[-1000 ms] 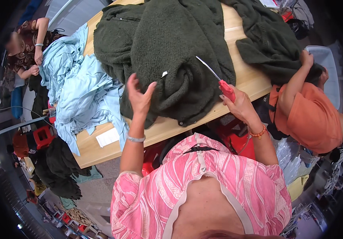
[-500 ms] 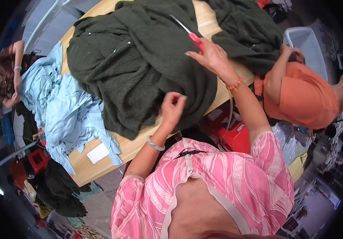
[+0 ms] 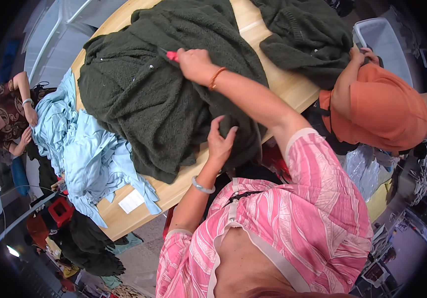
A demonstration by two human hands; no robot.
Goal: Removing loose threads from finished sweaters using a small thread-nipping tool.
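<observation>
A pile of dark green knit garments (image 3: 159, 99) with small shiny buttons covers much of the wooden table (image 3: 283, 94). Over its middle, my right hand (image 3: 195, 64) is closed around red-handled scissors (image 3: 172, 56); the blade is hard to make out against the dark knit. Close to my body, at the pile's near edge, my left hand (image 3: 221, 144) has its thumb and fingers curled about a fold of the dark green knit. How firmly it grips that fold is hard to see.
Light blue garments (image 3: 92, 154) lie heaped on the left, with a white paper (image 3: 131, 200) beside them. One person stands there. A person in an orange top (image 3: 384, 107) handles more dark green knitwear (image 3: 310, 42) on the right, near a white bin (image 3: 382, 42).
My right hand has swung left with the scissors, from the right side of the pile to over its middle. My left hand's thumb and fingers have parted around a fold of knit.
</observation>
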